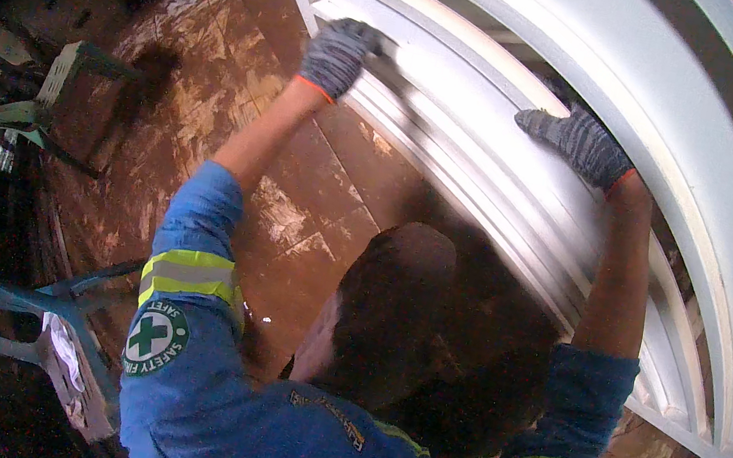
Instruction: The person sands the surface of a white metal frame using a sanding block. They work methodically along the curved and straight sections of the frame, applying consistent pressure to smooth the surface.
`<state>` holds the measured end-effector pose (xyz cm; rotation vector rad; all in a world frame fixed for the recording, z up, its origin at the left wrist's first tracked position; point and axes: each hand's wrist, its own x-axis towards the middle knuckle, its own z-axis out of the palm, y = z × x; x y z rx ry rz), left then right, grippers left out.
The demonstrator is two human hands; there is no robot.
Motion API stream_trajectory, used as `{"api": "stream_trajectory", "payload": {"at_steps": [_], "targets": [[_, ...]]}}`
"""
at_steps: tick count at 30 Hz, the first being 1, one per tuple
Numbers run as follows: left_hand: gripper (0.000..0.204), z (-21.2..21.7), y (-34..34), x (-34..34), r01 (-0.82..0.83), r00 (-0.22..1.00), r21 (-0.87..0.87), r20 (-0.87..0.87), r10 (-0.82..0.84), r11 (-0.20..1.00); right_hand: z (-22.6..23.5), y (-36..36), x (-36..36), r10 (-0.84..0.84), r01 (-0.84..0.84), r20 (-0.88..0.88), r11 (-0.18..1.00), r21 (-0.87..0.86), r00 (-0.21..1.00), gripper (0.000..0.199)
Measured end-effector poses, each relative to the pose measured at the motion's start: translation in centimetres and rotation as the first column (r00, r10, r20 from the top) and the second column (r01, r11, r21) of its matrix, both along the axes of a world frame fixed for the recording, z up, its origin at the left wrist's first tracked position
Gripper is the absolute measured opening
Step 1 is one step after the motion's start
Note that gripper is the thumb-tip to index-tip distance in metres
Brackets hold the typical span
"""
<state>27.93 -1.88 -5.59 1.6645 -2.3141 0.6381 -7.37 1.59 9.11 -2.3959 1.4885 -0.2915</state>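
Note:
A large white slatted frame (464, 119) leans across the upper right, with long rails and flat panels. My left hand (338, 57), in a grey knit glove with an orange cuff, rests closed against the frame's lower left part. Its fingers are curled, and motion blur hides whatever may be in them. On the right, my right hand (582, 145) wears a matching glove and grips a white rail (505, 57). The thumb lies along the near side, while the fingers go behind the rail out of sight.
Brown, dirt-smeared floor tiles (282, 204) spread below the frame. A green plastic chair (47, 94) is at the left, and a blue-grey chair (8, 318) with something white on it stands at the lower left. My bent knee (402, 304) is under the frame's lower edge.

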Motion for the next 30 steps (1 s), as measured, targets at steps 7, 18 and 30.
{"api": "stream_trajectory", "payload": {"at_steps": [7, 18, 30], "targets": [[0.018, -1.2, -1.8, 1.8, -0.169, 0.985, 0.065, -0.032, 0.171, 0.984, -0.3, -0.5, -0.5, -0.008, 0.008, -0.01, 1.0, -0.013, 1.0, 0.081], [0.02, -1.3, -2.4, 1.6, -0.19, 0.979, -0.028, -0.087, 0.187, 0.981, -0.8, -0.8, -0.6, 0.001, -0.001, -0.012, 1.0, 0.019, 1.0, 0.082], [0.022, -1.1, -2.6, 1.1, -0.153, 0.983, -0.013, 0.101, 0.153, 0.988, -4.4, -2.0, -1.2, -0.144, 0.152, 0.089, 0.985, -0.086, 0.986, 0.083]]}}
